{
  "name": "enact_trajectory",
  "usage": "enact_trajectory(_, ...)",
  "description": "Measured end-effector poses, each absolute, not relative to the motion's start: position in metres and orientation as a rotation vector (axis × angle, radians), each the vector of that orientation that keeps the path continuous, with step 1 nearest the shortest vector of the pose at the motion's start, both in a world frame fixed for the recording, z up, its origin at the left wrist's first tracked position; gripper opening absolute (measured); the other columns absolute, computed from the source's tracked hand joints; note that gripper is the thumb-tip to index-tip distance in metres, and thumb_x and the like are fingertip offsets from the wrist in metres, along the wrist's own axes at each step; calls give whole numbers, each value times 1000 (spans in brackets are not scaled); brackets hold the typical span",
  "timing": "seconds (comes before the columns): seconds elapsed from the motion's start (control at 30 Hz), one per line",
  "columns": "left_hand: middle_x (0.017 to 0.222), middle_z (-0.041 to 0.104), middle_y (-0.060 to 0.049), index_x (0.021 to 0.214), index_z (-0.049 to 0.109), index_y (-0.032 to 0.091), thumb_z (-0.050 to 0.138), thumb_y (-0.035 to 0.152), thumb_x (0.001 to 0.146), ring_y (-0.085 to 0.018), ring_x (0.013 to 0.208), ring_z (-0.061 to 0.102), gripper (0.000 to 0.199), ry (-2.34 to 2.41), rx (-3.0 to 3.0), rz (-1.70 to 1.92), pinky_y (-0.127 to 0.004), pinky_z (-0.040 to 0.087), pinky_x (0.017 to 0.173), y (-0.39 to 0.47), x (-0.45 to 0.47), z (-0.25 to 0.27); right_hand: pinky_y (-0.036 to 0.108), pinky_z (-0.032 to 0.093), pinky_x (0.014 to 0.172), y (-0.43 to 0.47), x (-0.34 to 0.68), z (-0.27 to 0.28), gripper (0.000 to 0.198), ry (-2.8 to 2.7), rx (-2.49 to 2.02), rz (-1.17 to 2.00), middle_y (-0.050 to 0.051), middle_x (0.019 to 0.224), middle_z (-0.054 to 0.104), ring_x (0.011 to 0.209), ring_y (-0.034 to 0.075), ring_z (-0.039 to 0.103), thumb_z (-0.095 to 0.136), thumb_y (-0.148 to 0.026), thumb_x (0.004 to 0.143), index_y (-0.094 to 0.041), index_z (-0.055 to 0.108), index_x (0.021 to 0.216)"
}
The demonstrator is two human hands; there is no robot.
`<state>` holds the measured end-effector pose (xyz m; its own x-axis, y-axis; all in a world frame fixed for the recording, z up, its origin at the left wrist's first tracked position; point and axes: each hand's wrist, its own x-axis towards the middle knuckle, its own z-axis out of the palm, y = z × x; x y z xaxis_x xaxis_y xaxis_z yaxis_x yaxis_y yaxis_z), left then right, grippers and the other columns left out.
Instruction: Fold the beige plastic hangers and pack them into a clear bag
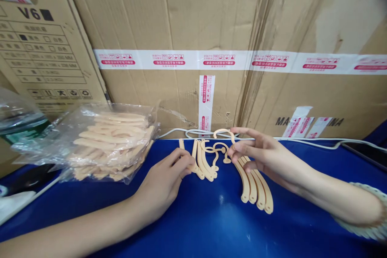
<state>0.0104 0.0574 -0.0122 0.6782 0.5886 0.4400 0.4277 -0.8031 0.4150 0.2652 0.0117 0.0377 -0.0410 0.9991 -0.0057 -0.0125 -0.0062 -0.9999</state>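
My right hand (263, 153) pinches a beige hanger hook (223, 132) between thumb and fingers, its curve pointing left. Below that hand, several curved hanger arms (253, 187) lie side by side on the blue table. My left hand (167, 175) has its fingers closed round a hanger arm (181, 144), whose upper end sticks out above them; the rest is mostly hidden. Just right of those fingers, several more hanger arms (204, 159) lie in a row. Loose hooks (226, 155) rest between the two groups.
A clear plastic bag (121, 141) full of beige hanger parts lies at left, near a bottle (24, 121) with a green label. Large cardboard boxes (169, 20) stand along the back of the blue table (211, 225). A white cable (290, 140) runs along their base. At right is a dark flat device (367, 153).
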Motion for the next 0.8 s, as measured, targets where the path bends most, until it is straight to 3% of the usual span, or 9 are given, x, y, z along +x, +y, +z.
enact_trajectory(0.07,108,56,-4,99,50,22,35,11,99,-18,98,58,19,702,2564,973,-32,48,84,52,11,-9,16,52,50,9,262,36,64,-1075,-1127,1387,7,93,73,75,14,68,84,-28,73,-19,48,126)
enact_trajectory(0.2,115,61,-5,109,55,22,43,12,98,-18,112,58,19,568,2398,1104,-30,49,94,40,13,0,14,53,51,-2,253,28,27,-1015,-1020,1558,10,102,72,85,15,70,78,-28,81,-15,63,99)
enact_trajectory(0.33,102,67,-3,88,67,21,54,12,94,-17,100,64,17,563,2211,1149,-30,52,92,39,17,1,15,54,51,-14,241,17,19,-981,-976,1661,10,105,72,92,17,70,75,-30,86,-17,62,90)
enact_trajectory(0.43,95,63,-2,89,65,21,65,14,88,-16,90,66,7,581,1932,1145,-28,58,82,41,22,-4,14,54,51,-20,234,9,22,-982,-945,1670,8,102,72,92,17,69,78,-31,82,-18,61,89)
enact_trajectory(0.5,105,59,-1,102,59,25,70,14,83,-16,85,68,25,594,1717,1128,-29,61,75,41,24,-7,15,55,52,-23,232,5,24,-1014,-927,1674,6,102,69,89,16,68,80,-31,80,-18,62,89)
enact_trajectory(0.6,127,52,-4,131,40,36,74,13,78,-17,85,70,67,583,1517,1083,-34,63,71,41,25,-7,17,56,54,-28,230,3,22,-1070,-962,1663,4,99,66,86,15,65,80,-32,79,-18,65,88)
enact_trajectory(0.63,124,54,-4,133,40,35,74,13,78,-18,86,70,68,582,1512,1054,-34,62,74,41,25,-6,18,57,56,-30,229,2,22,-1092,-972,1639,4,100,65,86,15,64,80,-33,79,-18,66,88)
enact_trajectory(0.73,93,65,-2,102,62,19,71,16,81,-17,85,67,24,575,1591,951,-32,57,81,43,25,-6,21,58,74,-32,227,-2,24,-1153,-989,1526,5,110,64,93,15,63,82,-35,76,-18,69,85)
enact_trajectory(0.8,81,64,0,80,62,16,70,15,82,-15,83,64,8,549,1625,935,-29,54,81,43,25,-7,24,57,83,-31,227,-4,25,-1150,-1012,1510,6,114,63,100,16,62,83,-36,75,-18,69,85)
